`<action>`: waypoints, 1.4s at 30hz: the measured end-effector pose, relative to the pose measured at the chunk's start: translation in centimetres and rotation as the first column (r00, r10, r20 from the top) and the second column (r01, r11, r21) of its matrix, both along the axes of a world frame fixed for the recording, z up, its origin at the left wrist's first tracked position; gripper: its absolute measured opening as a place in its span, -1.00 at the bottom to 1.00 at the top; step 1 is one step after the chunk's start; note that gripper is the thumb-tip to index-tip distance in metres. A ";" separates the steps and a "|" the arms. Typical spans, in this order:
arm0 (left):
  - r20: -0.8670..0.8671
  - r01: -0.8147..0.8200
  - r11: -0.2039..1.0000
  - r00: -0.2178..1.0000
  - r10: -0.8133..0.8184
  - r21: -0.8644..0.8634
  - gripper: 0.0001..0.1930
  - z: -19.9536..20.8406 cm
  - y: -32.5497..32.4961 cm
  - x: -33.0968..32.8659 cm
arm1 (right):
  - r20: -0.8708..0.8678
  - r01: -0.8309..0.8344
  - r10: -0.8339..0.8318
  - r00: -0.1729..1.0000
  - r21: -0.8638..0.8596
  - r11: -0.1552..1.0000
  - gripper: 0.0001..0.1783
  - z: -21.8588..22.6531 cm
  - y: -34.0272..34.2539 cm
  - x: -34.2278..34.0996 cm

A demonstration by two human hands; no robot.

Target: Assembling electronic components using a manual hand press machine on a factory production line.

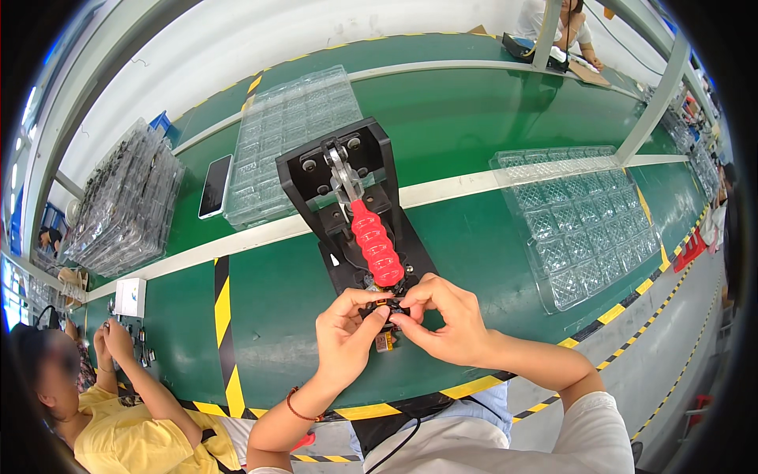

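Observation:
Both my hands meet just in front of a black toggle-clamp press with a red ribbed handle (377,243). Between their fingertips is a small black part (384,309), mostly covered by the fingers, so its kind does not show. My left hand (345,332) pinches it from the left with thumb and forefinger. From the right, my right hand (452,322) grips it between thumb and fingertips. Just below the fingers, a small piece with an orange and yellow face (384,341) shows; whether it is joined to the black part, I cannot tell.
Clear plastic trays lie at right (580,229) and beyond the press (292,134). A tray stack (130,201), a phone (215,186) and a small white box (130,298) are at left. A co-worker in a yellow shirt (138,426) sits at left; another person (580,35) is across the table.

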State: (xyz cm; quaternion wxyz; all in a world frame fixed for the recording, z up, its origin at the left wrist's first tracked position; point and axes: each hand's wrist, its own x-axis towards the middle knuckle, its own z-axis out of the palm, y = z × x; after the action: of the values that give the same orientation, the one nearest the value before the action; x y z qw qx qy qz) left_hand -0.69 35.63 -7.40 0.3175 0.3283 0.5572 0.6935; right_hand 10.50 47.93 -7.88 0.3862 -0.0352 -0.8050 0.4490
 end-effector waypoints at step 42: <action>-0.517 -0.026 0.953 0.844 -0.141 -0.303 -0.88 -0.6 -2.6 -2.8 | -0.204 -0.116 0.183 0.962 0.303 0.946 -0.50 15.3 2.4 -11.2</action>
State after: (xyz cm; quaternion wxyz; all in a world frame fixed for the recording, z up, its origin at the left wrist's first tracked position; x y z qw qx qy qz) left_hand -3.50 33.01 -7.97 0.2169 0.4727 0.7112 0.4729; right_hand -0.71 50.31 7.44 0.4422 0.1352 -0.8121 0.3560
